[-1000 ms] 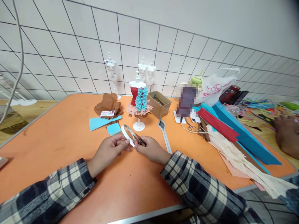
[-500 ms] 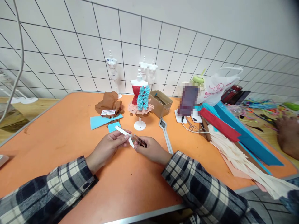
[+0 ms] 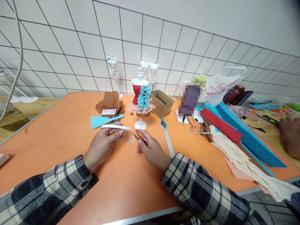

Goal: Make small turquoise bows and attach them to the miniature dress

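Observation:
My left hand [image 3: 104, 144] is closed on a white roll of tape [image 3: 116, 127], held flat and edge-on above the orange table [image 3: 65, 131]. My right hand [image 3: 151, 149] is closed on small dark scissors [image 3: 140, 138], blades pointing up-left. A tiny blue scrap [image 3: 131, 140] lies on the table between my hands. Just beyond them stands a small white mannequin [image 3: 140, 97] dressed in red, with blue ruffles and a pink skirt.
Blue paper [image 3: 103, 120] and brown crepe paper [image 3: 109, 102] lie at the back left, a cardboard box [image 3: 161, 103] and a white tool [image 3: 167, 134] to the right. Red, blue and cream paper sheets [image 3: 234, 137] cover the right side. Another person's hand [image 3: 289, 137] rests at far right.
My left hand has turned the tape roll from upright to flat and drawn it leftwards. My right hand has pulled the scissors away from it; a small blue scrap now lies between them.

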Motion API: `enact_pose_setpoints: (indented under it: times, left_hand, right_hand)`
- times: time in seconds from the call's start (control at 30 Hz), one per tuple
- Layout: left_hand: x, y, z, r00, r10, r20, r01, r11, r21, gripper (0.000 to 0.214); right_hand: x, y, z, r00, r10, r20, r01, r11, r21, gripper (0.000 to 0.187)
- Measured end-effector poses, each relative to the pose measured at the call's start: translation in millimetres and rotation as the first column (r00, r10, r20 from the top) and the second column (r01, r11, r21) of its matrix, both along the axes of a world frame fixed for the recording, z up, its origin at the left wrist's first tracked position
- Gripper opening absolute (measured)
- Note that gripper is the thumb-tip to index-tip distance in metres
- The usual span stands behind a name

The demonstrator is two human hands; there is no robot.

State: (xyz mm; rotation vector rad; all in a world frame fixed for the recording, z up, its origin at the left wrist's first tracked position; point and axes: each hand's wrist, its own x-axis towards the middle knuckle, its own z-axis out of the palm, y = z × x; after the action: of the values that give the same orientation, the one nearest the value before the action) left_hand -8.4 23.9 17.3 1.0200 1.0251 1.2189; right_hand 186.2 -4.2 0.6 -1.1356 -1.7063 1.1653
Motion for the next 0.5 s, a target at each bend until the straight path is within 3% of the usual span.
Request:
enact_pose_setpoints:
  times: [0.1,0.23,0.43,0.5]
  left_hand:
    - [-0.9,-0.4,1.1,1.000,0.014,0.009,-0.014,1.000,-0.028,0.032]
    - [-2.7,-2.3,2.7,0.991,0.067,-0.115,-0.067,0.998,0.001,0.032]
    - [0.5,-7.8,4.8,0.938,-0.070,-0.339,0.091,0.995,0.045,0.032]
    - [1.1,-8.1,3.4,0.925,-0.090,-0.369,0.119,0.991,0.056,0.032]
  right_hand:
    - [-0.7,0.9,-2.3,1.000,0.001,0.028,-0.001,1.000,0.002,0.034]
    - [1.7,4.5,-2.5,0.994,-0.103,0.024,0.105,0.993,-0.057,0.033]
    - [0.2,6.6,-4.3,0.991,0.030,-0.131,-0.051,0.986,-0.157,0.031]
    - [-1.3,6.5,-5.8,0.992,0.004,-0.125,-0.025,0.985,-0.168,0.028]
